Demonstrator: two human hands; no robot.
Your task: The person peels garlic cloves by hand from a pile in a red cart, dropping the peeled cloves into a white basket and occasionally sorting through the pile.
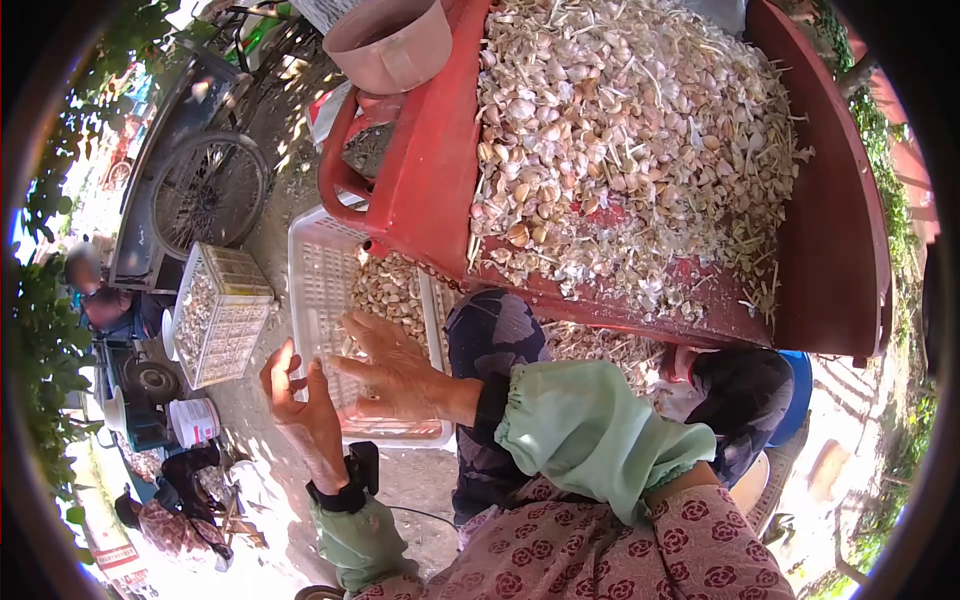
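Both of my hands are raised over a white plastic crate (303,300) that holds loose garlic cloves (388,290). My left hand (305,405) is at the crate's near left side, fingers bent and apart, with nothing visible in it. Close beside it, my right hand (395,370) has its fingers spread and also looks empty. Above and to the right, a red tray (425,170) bears a large heap of garlic cloves and stalk bits (640,130). The tray's lower edge is over my knees.
A pinkish bowl (390,50) sits at the tray's upper left corner. On the left are a wheeled cart (210,190), a full crate (228,315) and a white bucket (193,422). Other people (175,530) are farther off left. More garlic (605,355) lies beneath the tray.
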